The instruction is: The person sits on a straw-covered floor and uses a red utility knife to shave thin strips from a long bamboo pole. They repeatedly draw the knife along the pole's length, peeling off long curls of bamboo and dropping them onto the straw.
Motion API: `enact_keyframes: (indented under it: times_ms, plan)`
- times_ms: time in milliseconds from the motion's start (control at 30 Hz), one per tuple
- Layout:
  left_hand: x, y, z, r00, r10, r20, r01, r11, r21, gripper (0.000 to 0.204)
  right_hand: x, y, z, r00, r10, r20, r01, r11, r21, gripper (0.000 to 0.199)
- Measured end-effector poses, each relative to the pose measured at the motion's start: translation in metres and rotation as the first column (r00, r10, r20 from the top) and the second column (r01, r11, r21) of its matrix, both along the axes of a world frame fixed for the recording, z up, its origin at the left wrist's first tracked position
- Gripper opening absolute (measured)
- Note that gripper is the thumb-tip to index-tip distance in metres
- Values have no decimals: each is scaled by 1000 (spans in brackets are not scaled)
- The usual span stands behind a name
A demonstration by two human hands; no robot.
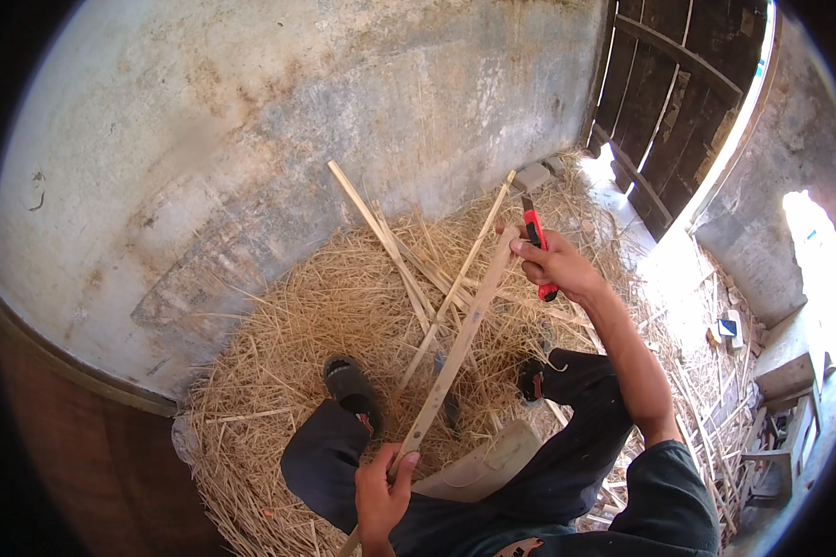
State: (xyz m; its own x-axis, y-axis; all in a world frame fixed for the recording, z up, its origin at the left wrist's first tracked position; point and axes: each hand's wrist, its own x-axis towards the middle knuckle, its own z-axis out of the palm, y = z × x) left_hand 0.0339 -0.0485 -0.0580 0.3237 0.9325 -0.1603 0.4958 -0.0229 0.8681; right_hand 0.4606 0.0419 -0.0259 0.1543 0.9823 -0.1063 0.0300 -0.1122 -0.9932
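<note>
While gripped at two pts, slants from lower L to upper R: log as flat wooden strip (463,334), long axis leading away from body. Extends past L hand (382,497) toward lower edge of view; ends at R hand (559,265). Record L hand as closed round strip at near end, thumb on top. Record R hand as out front, fingers folded round red-and-black utility knife (533,228), thumb by far tip of strip. Cannot tell whether also pinching strip w/ R fingers. Rate as key relation: knife just beside far tip, w/ R hand nearer to said tip and L hand well apart, down the length. Read blade (527,201) as out, pointing up and away, clear of flat face in this view. Cannot confirm contact btwn knife handle and wood.

Re surface: find floor thickly covered w/ loose straw-like shavings (269,418), uneven. Find further strips (469,255) lying crossed on same, beyond L hand. Note pale curved item (492,461) R of L hand, type unclear; dark shoe (351,385) L of strip.

Re room: note stained plaster wall (251,130) ahead; dark plank door (673,111) at upper R, w/ light through gaps; small blue-and-white item (731,327) at far R, amid strong daylight
</note>
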Motion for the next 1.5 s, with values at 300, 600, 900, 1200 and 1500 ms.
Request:
enact_keyframes:
  times_ms: [300, 600, 900, 1200, 1500]
  plan:
    - [-1, 3, 2, 999, 1, -46, -1, 1000, -4, 22, -5, 6, -16, 902, -201, 382, 151, 976, 156, 31]
    - [-31, 12, 5, 997, -55, -50, 49, 994, -98, 19, -12, -11, 20, 645, -134, 753, -17, 982, 190, 23]
    - [-89, 23, 20, 988, -103, -117, 100, 994, -32, 16, -6, -5, 3, 683, 141, 716, -464, 842, 276, 21]
    - [-115, 30, 30, 999, -10, -37, 4, 988, -155, 19, -9, -2, 3, 819, 174, 547, -277, 955, 110, 30]
    - [-65, 38, 24, 994, 35, 99, -25, 994, -102, 20, 26, 2, -16, 522, -487, 700, 204, 868, 452, 47]
